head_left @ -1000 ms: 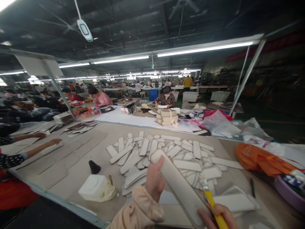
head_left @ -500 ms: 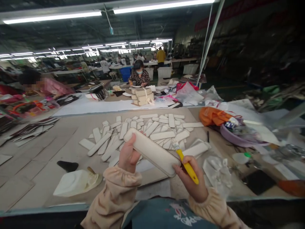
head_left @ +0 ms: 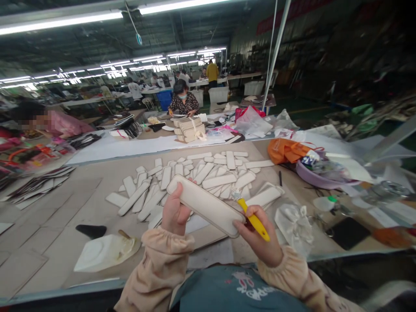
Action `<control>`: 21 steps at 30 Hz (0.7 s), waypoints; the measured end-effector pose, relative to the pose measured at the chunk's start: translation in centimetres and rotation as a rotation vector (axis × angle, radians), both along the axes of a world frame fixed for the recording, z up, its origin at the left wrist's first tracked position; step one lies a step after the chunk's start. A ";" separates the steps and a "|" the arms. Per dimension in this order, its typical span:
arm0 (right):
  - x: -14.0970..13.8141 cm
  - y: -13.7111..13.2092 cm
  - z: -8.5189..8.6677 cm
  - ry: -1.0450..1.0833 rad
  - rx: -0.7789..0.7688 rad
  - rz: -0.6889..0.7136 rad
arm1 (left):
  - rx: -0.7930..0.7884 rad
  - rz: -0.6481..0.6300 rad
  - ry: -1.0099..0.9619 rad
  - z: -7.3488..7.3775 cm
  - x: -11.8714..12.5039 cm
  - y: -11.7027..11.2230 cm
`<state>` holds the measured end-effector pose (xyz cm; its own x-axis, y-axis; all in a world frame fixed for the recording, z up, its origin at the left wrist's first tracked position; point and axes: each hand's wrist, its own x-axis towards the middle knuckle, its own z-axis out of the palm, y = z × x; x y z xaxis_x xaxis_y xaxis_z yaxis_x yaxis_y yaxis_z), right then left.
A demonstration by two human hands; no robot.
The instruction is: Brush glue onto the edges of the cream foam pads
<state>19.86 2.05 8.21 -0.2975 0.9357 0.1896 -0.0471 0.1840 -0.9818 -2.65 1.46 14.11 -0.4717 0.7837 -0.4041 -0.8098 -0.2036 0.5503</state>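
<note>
My left hand grips one end of a long off-white rounded strip, held above the table in front of me. My right hand is closed round the yellow handle of a small brush; its thumb also touches the strip's near end. The brush's bristles point up and away, just right of the strip. Behind the strip, several similar off-white pieces lie spread on the table.
A white container and a black piece sit at the front left. An orange bag, a purple basin and clear plastic crowd the right. A stack of pieces and seated workers lie beyond.
The view swung down and right, so both my sleeves and lap show. Both hands kept hold of the strip and brush, which sit a little higher and further left than half a second ago.
</note>
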 end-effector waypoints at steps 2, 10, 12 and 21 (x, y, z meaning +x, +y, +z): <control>0.1 0.0 0.0 0.001 -0.003 0.006 | 0.009 0.004 0.004 0.1 0.1 -0.1; 0.6 0.6 -0.4 -0.042 -0.032 0.035 | 0.030 -0.026 0.024 0.0 0.6 -0.3; 0.7 0.7 -0.3 -0.028 -0.014 0.024 | 0.025 -0.021 0.033 0.1 0.7 -0.2; 0.7 1.0 -0.1 -0.061 0.028 -0.067 | 0.141 -0.043 0.058 -1.6 4.3 -0.6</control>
<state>20.57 3.07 8.10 -0.2460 0.9485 0.1995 0.0260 0.2122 -0.9769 1.64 0.81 12.51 -0.4557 0.8508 -0.2618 -0.7870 -0.2476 0.5651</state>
